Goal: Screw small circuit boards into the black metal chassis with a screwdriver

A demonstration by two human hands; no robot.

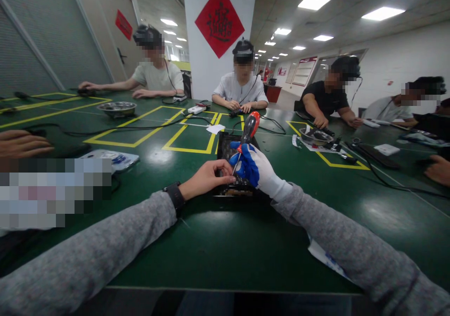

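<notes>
A screwdriver (250, 127) with a red and black handle leans in my right hand (258, 168), which wears a white and blue glove. The fingers wrap the lower handle and shaft, and the shaft slopes down to the left. My left hand (207, 180) is bare, with a dark band at the wrist. Its thumb and fingertips come together beside the screwdriver's tip; whatever lies between them is too small to tell. Beneath both hands sits a black, boxy device (234, 192) on the green table (211, 250), its upper face partly covered by the hands.
Metal bowls (117, 109) (316, 136) stand at left and right. A black cable (133, 131) crosses the table among yellow tape outlines (190, 151). A scrap of white paper (215, 129) lies beyond the device. Several people sit around the table; one person's hand (24, 143) rests at left.
</notes>
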